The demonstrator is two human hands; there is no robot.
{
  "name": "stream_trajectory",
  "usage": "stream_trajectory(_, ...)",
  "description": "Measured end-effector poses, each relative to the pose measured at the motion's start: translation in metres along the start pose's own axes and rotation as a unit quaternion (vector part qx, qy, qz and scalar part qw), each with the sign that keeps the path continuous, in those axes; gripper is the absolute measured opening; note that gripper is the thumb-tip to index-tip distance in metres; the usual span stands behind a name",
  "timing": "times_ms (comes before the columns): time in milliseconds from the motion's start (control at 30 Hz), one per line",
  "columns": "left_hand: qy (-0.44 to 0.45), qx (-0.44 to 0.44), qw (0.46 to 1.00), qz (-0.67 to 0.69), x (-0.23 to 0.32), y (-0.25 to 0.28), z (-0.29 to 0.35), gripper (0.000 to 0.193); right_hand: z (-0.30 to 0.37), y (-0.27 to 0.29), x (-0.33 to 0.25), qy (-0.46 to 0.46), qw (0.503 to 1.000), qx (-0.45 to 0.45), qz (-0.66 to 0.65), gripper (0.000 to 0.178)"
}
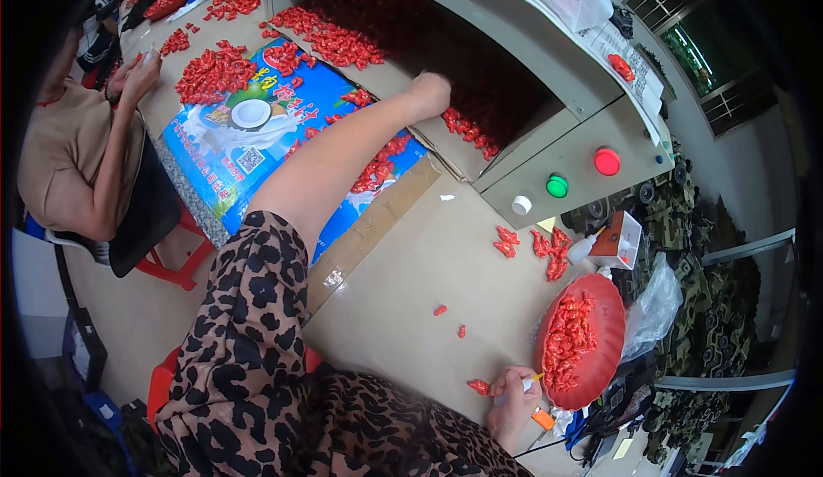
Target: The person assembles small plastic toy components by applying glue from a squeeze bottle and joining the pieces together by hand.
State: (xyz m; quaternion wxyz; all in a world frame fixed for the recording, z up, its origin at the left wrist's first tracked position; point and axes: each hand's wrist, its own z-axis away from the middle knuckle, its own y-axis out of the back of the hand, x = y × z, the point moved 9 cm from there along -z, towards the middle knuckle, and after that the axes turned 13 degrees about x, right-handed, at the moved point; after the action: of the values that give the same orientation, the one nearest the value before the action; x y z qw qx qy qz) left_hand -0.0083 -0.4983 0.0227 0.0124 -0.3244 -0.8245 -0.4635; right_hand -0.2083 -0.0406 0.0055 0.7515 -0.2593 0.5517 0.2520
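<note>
My left arm reaches across to the open front of a grey metal box [514,57]. There my left hand [429,96] is curled closed at its mouth, beside small red pieces [467,132]; what it holds, if anything, is hidden. My right hand [513,402], low on the right, is closed round a small white tool with a thin yellow tip [533,380]. That tip points toward a red scalloped bowl [607,327], which holds a heap of small glossy red pieces [567,340]. One red piece [478,386] lies next to my right hand.
Red, green and white buttons [557,186] sit on the box's side. Red pieces [214,72] are piled on a blue printed cardboard sheet [214,156]. At left another person [90,151] sits working. A small carton [619,241], clear plastic bag [656,306] and orange lighter [542,418] surround the bowl.
</note>
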Motion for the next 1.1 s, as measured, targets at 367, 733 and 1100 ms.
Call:
stream_trajectory(367,0.172,0.034,0.946,0.273,0.017,0.046,0.013,0.029,0.001,-0.002,-0.003,0.008,1.000,0.002,0.021,0.007)
stream_trajectory(733,0.378,-0.164,0.644,0.645,0.106,0.079,0.121,0.022,-0.001,-0.004,-0.008,0.012,0.998,0.002,0.069,0.006)
stream_trajectory(1100,0.385,-0.227,0.468,0.762,0.196,0.102,0.234,0.022,-0.001,0.004,-0.014,0.063,0.993,-0.055,-0.078,0.019)
